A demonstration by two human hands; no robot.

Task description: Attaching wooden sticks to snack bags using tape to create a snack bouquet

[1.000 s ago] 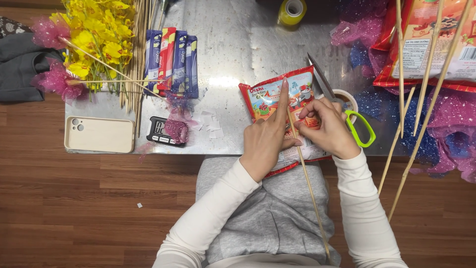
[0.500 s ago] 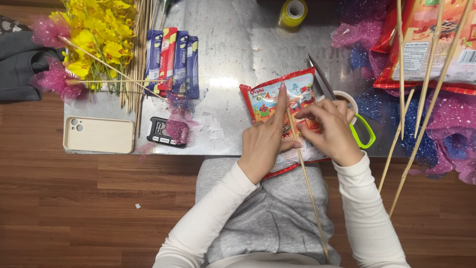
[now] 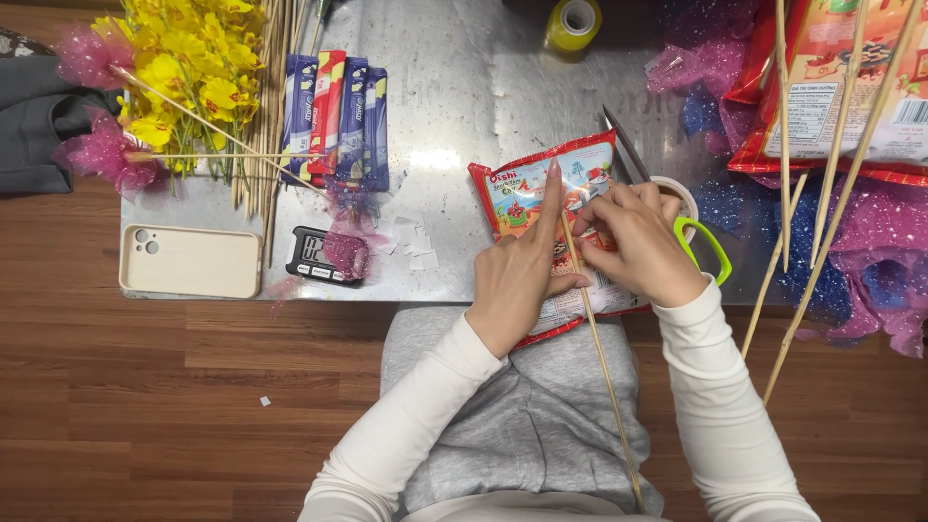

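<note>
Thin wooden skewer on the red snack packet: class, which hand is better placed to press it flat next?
Probably the left hand: its forefinger already lies along the thin wooden skewer on the red snack packet.

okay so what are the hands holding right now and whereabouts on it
Both hands press on a red snack packet and a thin wooden skewer laid along it. The left hand pins the packet's middle; the right hand pinches the skewer's upper end.

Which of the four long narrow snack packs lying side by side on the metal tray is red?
The red stick pack, second from the left in the row. The three other stick packs are dark blue, one to its left and two to its right.
</note>
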